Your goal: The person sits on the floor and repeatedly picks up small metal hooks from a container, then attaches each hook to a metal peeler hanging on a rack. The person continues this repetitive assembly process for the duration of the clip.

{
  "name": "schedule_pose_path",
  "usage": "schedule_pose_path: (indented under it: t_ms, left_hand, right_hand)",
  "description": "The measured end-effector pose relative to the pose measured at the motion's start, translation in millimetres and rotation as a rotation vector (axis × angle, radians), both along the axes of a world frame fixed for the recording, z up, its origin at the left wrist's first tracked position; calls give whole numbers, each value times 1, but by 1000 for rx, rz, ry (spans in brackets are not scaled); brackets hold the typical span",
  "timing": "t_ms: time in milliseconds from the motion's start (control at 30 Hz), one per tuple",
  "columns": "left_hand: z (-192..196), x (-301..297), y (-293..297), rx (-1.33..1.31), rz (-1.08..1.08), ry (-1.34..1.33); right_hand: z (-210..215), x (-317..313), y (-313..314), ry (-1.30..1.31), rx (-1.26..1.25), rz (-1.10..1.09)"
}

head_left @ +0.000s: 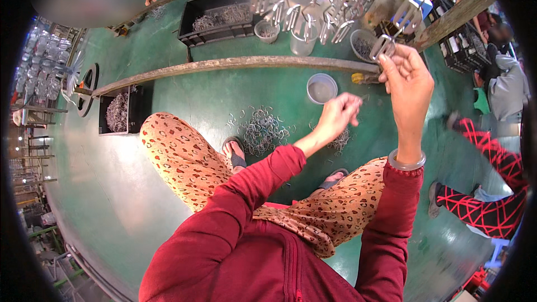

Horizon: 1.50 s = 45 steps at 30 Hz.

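Observation:
My right hand (411, 78) is raised at the upper right, its thumb and fingers pinching a shiny looped metal piece (384, 48). Lower and to its left, my left hand (338, 115) has its fingers drawn together. A faint small bit shows at its fingertips, too blurred to name. Just beyond the left hand a pale plastic tub (321, 89) stands on the green floor. Between my feet lies a heap of small curved metal pieces (263, 132), and a smaller heap (340, 141) is partly hidden under my left wrist.
A wooden bar (235, 66) crosses in front of me. Similar metal pieces hang in a dense cluster (302, 3) above it. Black crates (190, 38) holding metal parts stand beyond the bar and at left. Another person's patterned legs (475, 207) are at right; bottles (42, 61) line the far left.

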State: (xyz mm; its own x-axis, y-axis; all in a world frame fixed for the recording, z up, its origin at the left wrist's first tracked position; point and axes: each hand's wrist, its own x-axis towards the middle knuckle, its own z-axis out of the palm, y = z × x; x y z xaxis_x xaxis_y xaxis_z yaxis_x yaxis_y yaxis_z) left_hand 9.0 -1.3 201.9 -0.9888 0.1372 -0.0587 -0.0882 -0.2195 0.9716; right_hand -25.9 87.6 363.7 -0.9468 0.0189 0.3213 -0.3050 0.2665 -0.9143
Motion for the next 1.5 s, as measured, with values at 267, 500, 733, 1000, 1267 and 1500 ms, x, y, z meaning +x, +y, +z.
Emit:
schedule_pose_path:
  t_ms: [267, 500, 733, 1000, 1267, 1500]
  left_hand:
    - [106, -15, -39, 421, -20, 50]
    - [110, -8, -41, 368, -49, 99]
    - [125, 6, -42, -45, 103, 290]
    - [116, 10, -48, -134, 49, 397]
    - [113, -7, -55, -179, 11, 482]
    - [69, -37, -77, 429, -182, 29]
  right_hand:
    - [16, 23, 7, -121, -43, 55]
    - [27, 27, 12, -187, -31, 97]
    - [33, 25, 19, -208, 17, 116]
    - [45, 30, 11, -212, 44, 159]
    - [69, 13, -9, -247, 600, 178]
    - [52, -34, -18, -303, 518, 212]
